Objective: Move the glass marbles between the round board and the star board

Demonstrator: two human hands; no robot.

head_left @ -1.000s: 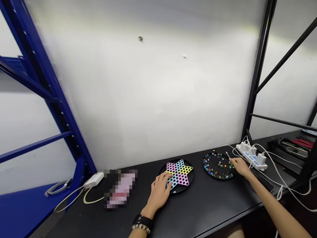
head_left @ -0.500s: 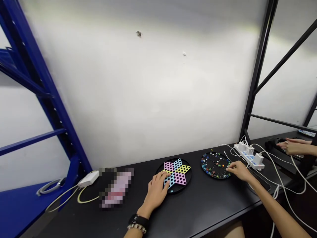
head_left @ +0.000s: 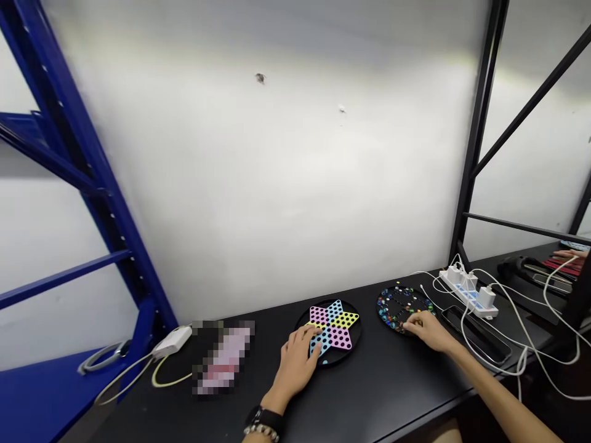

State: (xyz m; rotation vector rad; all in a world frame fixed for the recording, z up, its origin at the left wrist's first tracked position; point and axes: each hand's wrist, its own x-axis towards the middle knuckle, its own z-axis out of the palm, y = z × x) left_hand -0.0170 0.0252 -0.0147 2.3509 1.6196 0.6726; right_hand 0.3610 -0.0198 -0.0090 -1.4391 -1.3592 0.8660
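A Chinese checkers board (head_left: pixel 339 335) with a pink, blue and yellow star full of holes lies on the black table. My left hand (head_left: pixel 299 357) rests on its left side, fingers stretched out over the star's points and holding nothing. To the right is a round black tray (head_left: pixel 401 304) with many coloured glass marbles around its rim and compartments. My right hand (head_left: pixel 425 329) is at the tray's near right edge, thumb and fingertips pinched together low over the marbles. What sits between those fingertips is hidden.
A white power strip (head_left: pixel 468 295) with plugs and looping cables stands right of the tray, with a dark phone-like slab (head_left: pixel 478 335) in front. A white adapter (head_left: pixel 173 341) and a blurred-out pink item (head_left: pixel 226 360) lie left. Another person's hand (head_left: pixel 572 253) is at far right.
My right hand has moved left and nearer along the tray's edge, still pinched. My left hand stays on the board. The other person's hands have mostly left view.
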